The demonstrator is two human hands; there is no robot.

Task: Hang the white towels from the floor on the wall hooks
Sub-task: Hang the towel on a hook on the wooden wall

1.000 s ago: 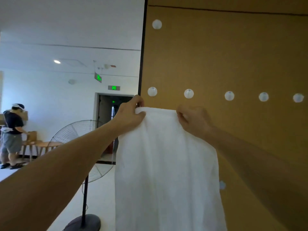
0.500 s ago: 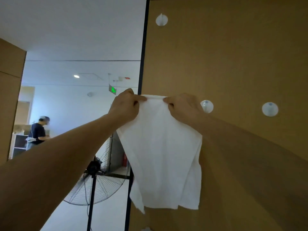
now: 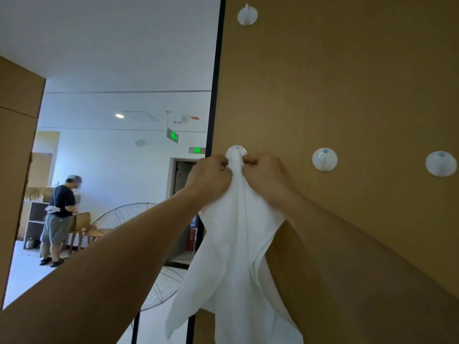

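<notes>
Left hand [image 3: 211, 178] and right hand [image 3: 264, 177] both pinched tight on the bunched top edge of the white towel [image 3: 236, 256], pressing it onto a wall hook [image 3: 236, 151] at the left edge of the wooden wall panel [image 3: 347, 95]. Towel body hangs free below. Two empty hooks [image 3: 324, 159] to the right. Risk: gathered cloth may only cap the hook, not catch behind it; releasing would drop it to the floor.

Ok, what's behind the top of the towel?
The white towel is bunched over a round white wall hook; only the hook's upper rim shows. Its prong is covered, so seating is unclear. Left hand and right hand pinch it there.
</notes>
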